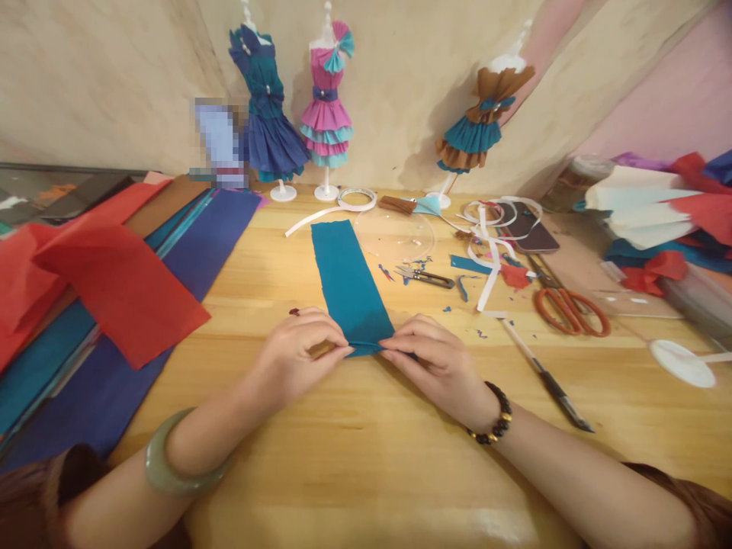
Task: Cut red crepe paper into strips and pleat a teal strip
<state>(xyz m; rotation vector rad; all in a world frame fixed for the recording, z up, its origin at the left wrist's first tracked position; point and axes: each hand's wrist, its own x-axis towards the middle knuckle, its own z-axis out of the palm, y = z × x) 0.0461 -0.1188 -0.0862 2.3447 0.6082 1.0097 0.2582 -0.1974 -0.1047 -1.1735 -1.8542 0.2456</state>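
A long teal crepe-paper strip (348, 276) lies on the wooden table (366, 457), running away from me. My left hand (297, 352) pinches the strip's near end on its left side, fingers closed. On the right side of that end, my right hand (438, 358) pinches it too. The near edge looks folded over between my fingertips.
Red, blue and teal paper sheets (114, 290) lie stacked at left. Three small mannequins in paper dresses (325, 114) stand at the back. Small snips (426, 276), orange scissors (569, 309), a craft knife (549, 377), a tape roll (357, 200), white strips and more paper (657, 206) lie at right.
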